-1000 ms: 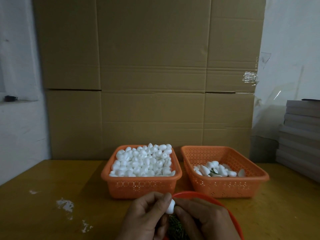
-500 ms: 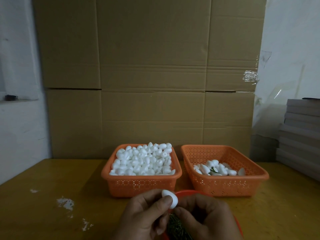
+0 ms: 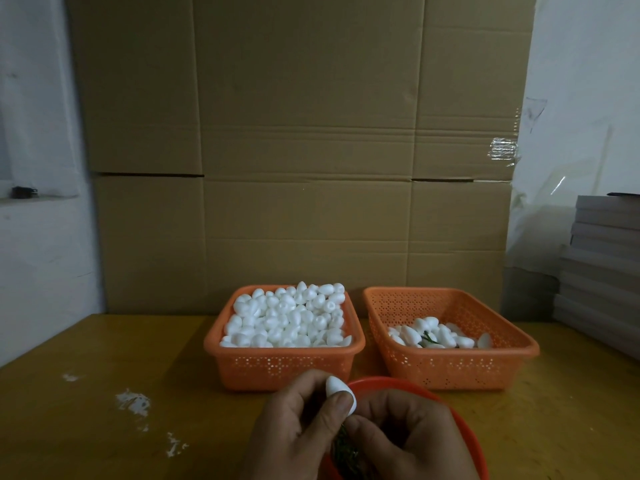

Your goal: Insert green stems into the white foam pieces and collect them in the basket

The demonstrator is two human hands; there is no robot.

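Fingers of the left hand pinch a white foam piece between thumb and fingertips, holding it tilted just above the near rim of a round red bowl. Beside it the right hand is curled, its fingertips meeting the left thumb under the foam piece; whether they grip a stem cannot be told. Green stems lie in the bowl between the two hands. Farther back on the yellow counter stand two orange baskets side by side: the left basket heaped with plain foam pieces, the right basket holding a few foam pieces with a green stem showing among them. Cardboard boxes rise behind.
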